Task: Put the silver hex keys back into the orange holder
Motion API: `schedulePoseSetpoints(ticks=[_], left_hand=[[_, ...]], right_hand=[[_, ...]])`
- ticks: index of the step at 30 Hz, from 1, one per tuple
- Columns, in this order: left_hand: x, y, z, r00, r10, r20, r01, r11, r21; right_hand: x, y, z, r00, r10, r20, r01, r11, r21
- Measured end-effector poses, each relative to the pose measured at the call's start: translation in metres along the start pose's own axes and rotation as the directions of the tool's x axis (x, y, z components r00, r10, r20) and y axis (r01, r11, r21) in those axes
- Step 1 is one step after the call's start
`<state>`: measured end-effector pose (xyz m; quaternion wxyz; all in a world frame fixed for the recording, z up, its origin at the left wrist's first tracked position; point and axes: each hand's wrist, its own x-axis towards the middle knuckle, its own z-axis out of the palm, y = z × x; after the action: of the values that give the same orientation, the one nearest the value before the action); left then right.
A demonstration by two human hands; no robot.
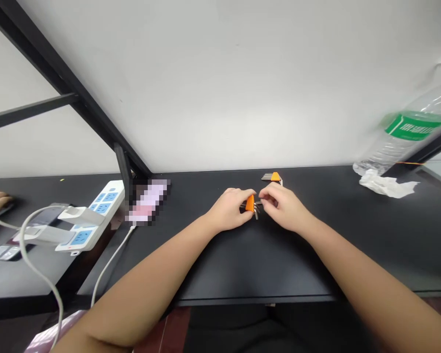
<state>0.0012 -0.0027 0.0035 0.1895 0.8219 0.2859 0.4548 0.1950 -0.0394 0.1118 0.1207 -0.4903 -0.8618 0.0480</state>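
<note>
The black desk (pixel 367 225) leaves room toward its front edge (pixel 260 298); the white wall (pixel 242 98) bounds its back. A slanted beam (pixel 97 116) stands at its left end, a bottle (pixel 413 126) and tissue (pixel 387 186) back right, a second key set (pixel 276 176) near its back. Over its middle, the left hand (pixel 231 210) pinches an orange holder (pixel 250 203), long axis fore-and-aft, keys (pixel 256 214) jutting right; whether the right hand (pixel 284 207) grips one, I cannot tell.

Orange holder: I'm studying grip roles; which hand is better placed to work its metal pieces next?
Probably the right hand: its fingertips are near the metal pieces, while the left hand grips the orange holder.
</note>
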Motion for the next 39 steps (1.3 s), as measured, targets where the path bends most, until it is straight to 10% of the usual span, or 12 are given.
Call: schedulePoseSetpoints(ticks=[6,16,25,39], left_hand=[[0.000,-0.012,0.000,0.998,-0.053,-0.020,0.052,0.998,-0.021],[0.001,-0.015,0.000,0.997,-0.077,-0.017,0.078,0.997,0.010],[0.000,-0.013,-0.002,0.998,-0.064,-0.016,0.064,0.998,0.006],[-0.002,-0.011,0.000,0.999,-0.006,-0.048,0.010,0.997,0.082]], right_hand=[[0.004,0.031,-0.012,0.969,0.122,0.217,-0.061,0.961,-0.270],[0.000,0.003,-0.013,0.921,0.308,0.238,-0.162,0.860,-0.484],[0.001,0.003,-0.019,0.999,0.042,-0.006,-0.042,0.994,-0.102],[-0.008,-0.004,-0.013,0.991,-0.129,0.047,0.137,0.956,-0.260]])
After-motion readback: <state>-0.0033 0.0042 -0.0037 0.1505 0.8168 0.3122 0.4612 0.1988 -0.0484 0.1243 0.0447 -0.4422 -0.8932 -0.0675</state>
